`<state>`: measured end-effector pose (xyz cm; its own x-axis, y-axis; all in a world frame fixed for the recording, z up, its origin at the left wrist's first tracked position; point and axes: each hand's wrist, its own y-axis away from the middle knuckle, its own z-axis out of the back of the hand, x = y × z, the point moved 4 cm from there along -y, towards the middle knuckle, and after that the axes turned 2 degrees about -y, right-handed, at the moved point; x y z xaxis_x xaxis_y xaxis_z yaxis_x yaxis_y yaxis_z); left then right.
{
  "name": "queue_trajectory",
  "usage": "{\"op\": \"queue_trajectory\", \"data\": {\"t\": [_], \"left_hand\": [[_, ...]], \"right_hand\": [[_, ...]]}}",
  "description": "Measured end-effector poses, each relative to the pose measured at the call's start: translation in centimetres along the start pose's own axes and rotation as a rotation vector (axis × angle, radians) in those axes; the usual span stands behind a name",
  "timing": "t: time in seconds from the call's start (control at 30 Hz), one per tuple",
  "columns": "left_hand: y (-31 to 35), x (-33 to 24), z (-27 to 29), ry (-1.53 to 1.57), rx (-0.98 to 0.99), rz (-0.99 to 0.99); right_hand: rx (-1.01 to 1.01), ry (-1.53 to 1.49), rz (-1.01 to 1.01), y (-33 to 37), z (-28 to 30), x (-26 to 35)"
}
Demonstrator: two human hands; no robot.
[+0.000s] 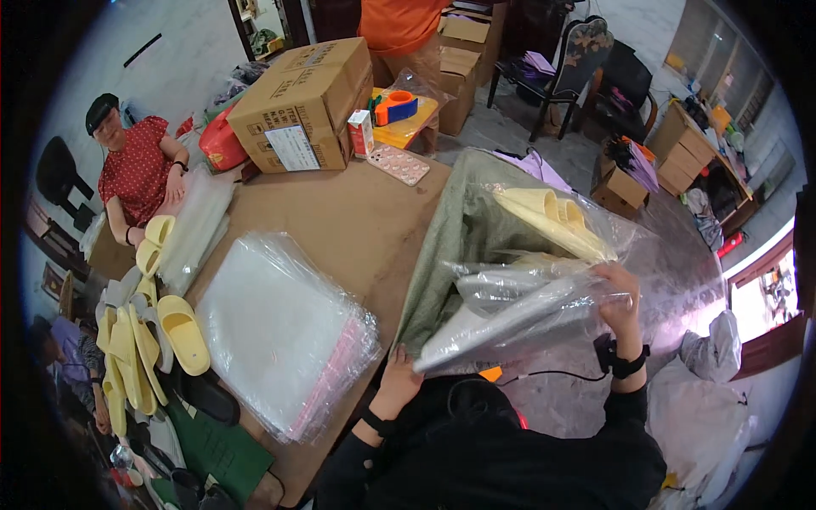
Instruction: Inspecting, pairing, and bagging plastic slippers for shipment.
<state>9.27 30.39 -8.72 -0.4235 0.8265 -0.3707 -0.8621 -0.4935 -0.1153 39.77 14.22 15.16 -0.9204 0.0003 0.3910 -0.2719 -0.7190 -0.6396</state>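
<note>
My right hand [619, 293] is closed on the side of a clear plastic bag [535, 297] with pale contents, held over the opening of a grey-green woven sack [433, 229]. Just beyond it, a pair of pale yellow slides [552, 217] lies in clear plastic inside the sack. My left hand [401, 374] grips the sack's near left edge, close to the lower end of the bag; its fingertips are partly hidden. To the left, a stack of flat clear plastic bags [276, 323] lies on the brown table [340, 212].
Loose yellow slides [183, 334] and dark ones are piled at the table's left edge. A cardboard box [302, 106], a small carton [360, 133] and a tape dispenser [396, 108] stand at the far side. A person in red [140, 161] sits at left; another in orange [395, 25] stands behind.
</note>
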Motion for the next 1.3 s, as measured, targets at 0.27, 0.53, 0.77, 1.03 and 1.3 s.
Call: {"op": "queue_trajectory", "data": {"t": [0.27,0.53,0.77,1.03,1.3], "left_hand": [[0.0,-2.7,1.6,-0.451,0.256,-0.113],[0.4,-3.7,4.3,-0.434,0.144,-0.241],[0.6,-1.4,3.4,-0.324,-0.087,-0.154],[-0.6,-1.7,4.0,-0.272,-0.186,-0.175],[-0.3,-0.3,2.7,0.873,-0.066,0.014]], "right_hand": [[0.267,0.150,-0.006,-2.1,-4.2,3.4],[-0.166,0.625,0.133,-5.6,-2.4,2.6],[0.577,0.348,0.481,1.1,-6.4,8.0],[0.865,-0.195,0.099,-0.4,-1.5,11.1],[1.144,-0.620,0.122,-1.4,-0.3,13.9]]}}
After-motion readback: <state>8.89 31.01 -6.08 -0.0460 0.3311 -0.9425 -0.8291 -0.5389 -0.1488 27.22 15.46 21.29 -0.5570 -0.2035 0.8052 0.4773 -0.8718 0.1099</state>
